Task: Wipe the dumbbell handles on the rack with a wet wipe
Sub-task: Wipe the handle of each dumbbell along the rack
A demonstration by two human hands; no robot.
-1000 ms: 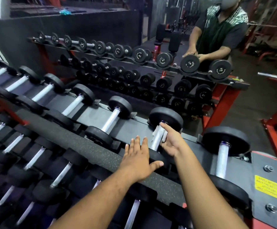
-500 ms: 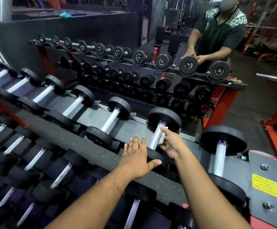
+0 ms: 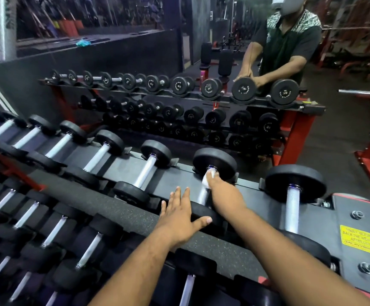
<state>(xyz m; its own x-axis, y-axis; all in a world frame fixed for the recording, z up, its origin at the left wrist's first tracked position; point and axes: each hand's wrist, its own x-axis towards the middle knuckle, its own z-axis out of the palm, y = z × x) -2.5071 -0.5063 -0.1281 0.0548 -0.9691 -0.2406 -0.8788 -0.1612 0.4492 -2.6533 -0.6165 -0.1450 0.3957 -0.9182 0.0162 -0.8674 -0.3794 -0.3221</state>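
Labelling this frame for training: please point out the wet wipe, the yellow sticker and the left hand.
wet wipe (image 3: 206, 180), head view, white fold beside the fingers.
yellow sticker (image 3: 361, 239), head view, middle of the label.
left hand (image 3: 178, 217), head view, back of the hand.

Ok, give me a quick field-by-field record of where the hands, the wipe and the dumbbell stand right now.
right hand: closed around the white wet wipe, pressed on the handle's far end
dumbbell being wiped: black round-headed dumbbell with silver metal handle, second from the right on the top shelf
left hand: flat, fingers spread, on that dumbbell's near head and the speckled black rubber ledge
next dumbbell right: silver handle bare, no hand on it
rack: dark grey steel with red frame
bystander: person in dark shirt at the far rack
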